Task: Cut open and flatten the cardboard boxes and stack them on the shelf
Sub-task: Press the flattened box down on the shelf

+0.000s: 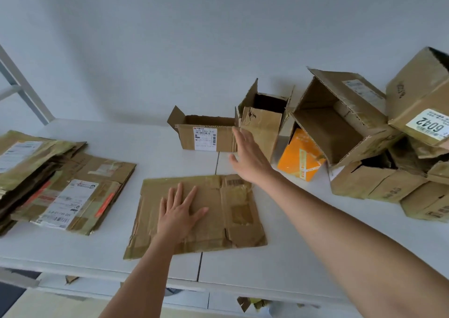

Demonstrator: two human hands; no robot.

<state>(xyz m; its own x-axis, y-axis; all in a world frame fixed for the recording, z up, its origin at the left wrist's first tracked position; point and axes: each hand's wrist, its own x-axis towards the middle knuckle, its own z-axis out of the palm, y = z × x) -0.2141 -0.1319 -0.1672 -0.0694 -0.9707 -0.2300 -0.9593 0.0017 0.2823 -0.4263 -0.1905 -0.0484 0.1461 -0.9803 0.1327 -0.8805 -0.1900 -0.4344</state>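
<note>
A flattened cardboard box [233, 208] lies on the white table [279, 257] in front of me. My left hand [178, 214] presses flat on its left half, fingers spread. My right hand [250, 157] hovers open above the table beyond the flat box, fingers straight, close to a small open box with a white label [206, 134] and an upright torn box [263, 123]. A stack of flattened boxes [60, 186] lies at the left of the table.
A heap of open boxes [364, 128] fills the right side, with an orange box [300, 158] among them and a labelled box [422, 104] on top. A metal shelf frame [21, 84] stands at far left. Cardboard scraps [245, 303] lie on the floor.
</note>
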